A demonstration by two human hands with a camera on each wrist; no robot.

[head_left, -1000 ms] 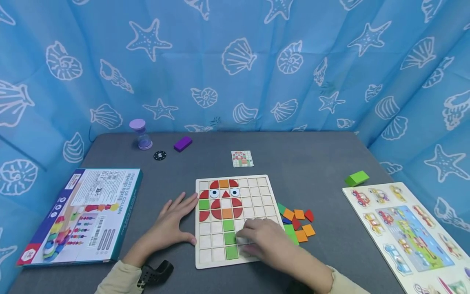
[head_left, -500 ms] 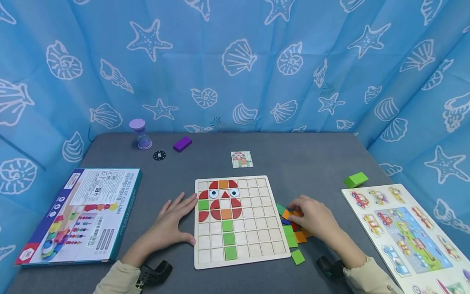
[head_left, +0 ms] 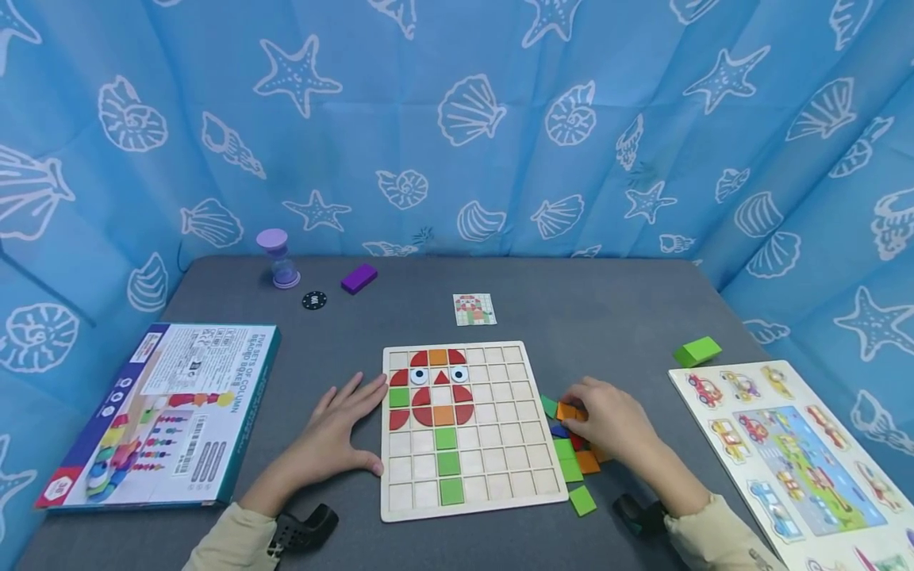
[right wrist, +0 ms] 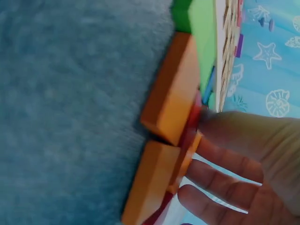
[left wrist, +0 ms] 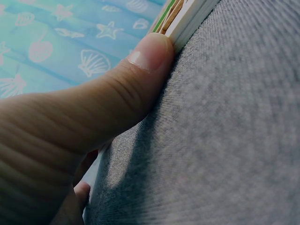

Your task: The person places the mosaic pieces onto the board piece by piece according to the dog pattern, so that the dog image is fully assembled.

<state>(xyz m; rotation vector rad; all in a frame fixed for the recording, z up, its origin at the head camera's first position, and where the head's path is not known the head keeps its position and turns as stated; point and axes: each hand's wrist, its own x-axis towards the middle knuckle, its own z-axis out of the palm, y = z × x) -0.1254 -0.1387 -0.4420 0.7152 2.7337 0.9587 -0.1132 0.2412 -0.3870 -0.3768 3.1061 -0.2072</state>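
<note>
A square wooden grid board (head_left: pixel 550 480) lies mid-table. Red curved pieces, orange squares and two eye tiles (head_left: pixel 419 377) form a face at its upper left. Green squares (head_left: pixel 450 463) run in a column below. My left hand (head_left: pixel 332 432) lies along the board's left edge, fingers spread, thumb tip against the side. At the right edge, my right hand (head_left: pixel 610 420) has its fingertips among loose tiles. Orange tiles (right wrist: pixel 174 93) lie by its thumb and curled fingers in the right wrist view, partly covering red ones. I cannot tell whether it pinches one.
Loose green tiles (head_left: pixel 569 460) touch the board's right side, and one green square (head_left: pixel 582 500) lies nearer me. Behind the board is a small pattern card (head_left: pixel 474 309). A boxed toy (head_left: pixel 171 412) lies left, a vehicle puzzle (head_left: pixel 785 444) right. An hourglass (head_left: pixel 278 258) stands at back left.
My right hand has gone from over the board, beside the green column, rightward to the loose tiles. An orange tile by its fingertips has shifted slightly. The left hand has stayed put.
</note>
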